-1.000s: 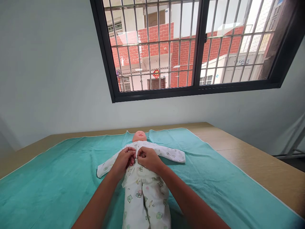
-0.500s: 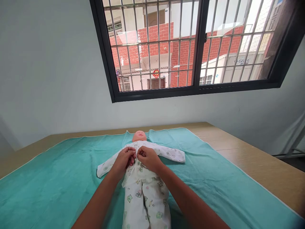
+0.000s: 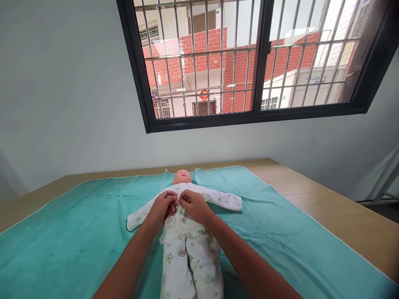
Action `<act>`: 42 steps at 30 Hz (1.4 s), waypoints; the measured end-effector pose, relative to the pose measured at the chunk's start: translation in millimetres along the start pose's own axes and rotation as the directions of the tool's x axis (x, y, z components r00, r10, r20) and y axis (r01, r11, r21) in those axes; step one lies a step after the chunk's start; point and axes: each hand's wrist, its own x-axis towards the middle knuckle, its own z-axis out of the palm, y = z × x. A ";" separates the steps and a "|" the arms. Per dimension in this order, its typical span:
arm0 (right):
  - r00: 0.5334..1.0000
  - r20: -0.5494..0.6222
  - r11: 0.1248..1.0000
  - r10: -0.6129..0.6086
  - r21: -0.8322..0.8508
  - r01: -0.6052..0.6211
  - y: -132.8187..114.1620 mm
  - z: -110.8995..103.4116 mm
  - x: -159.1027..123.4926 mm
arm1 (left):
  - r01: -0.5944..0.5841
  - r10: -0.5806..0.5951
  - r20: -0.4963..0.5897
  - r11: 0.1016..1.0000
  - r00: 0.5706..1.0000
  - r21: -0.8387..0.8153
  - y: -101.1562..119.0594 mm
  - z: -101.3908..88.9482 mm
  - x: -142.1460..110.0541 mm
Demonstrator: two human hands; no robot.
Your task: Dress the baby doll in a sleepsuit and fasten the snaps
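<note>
A baby doll (image 3: 182, 176) lies on its back on a teal cloth (image 3: 102, 220), head toward the window. It wears a white printed baby top (image 3: 222, 201) with both sleeves spread out, and white baby trousers (image 3: 204, 259) with small green animal prints. Over the doll's chest, my left hand (image 3: 164, 207) pinches the front of the top. Close beside it, almost touching, my right hand (image 3: 193, 204) has its thumb and fingertips pinched on the same front. What exactly sits between the fingertips is too small to make out; the hands cover part of the chest.
Under the cloth is a wooden table (image 3: 336, 209), its bare border showing at the back and right. A grey wall (image 3: 75, 104) rises behind it, with a dark-framed barred window (image 3: 202, 122) above. A metal frame (image 3: 382, 182) stands at the far right.
Both hands stay at the front of the top, with only a very slight shift of the right fingers. The doll and its clothes lie as before.
</note>
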 end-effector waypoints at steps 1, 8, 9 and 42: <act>1.000 0.000 1.000 0.003 0.010 -0.003 0.9 0.0 0.3 | 0.002 -0.002 0.000 1.000 1.000 0.000 0.7 0.0 -0.5; 0.999 0.024 0.998 0.039 0.056 -0.041 5.5 1.1 0.4 | -0.050 0.063 -0.128 0.994 0.990 0.100 -4.9 1.3 0.7; 0.998 0.031 0.998 0.046 0.050 -0.047 5.2 1.5 0.4 | -0.103 0.133 -0.189 0.982 0.973 0.162 -6.1 3.1 0.7; 0.916 -0.133 0.667 0.379 -0.647 -0.370 -12.1 12.2 59.8 | -0.087 0.310 -0.121 0.580 0.943 0.810 -17.1 -0.1 82.3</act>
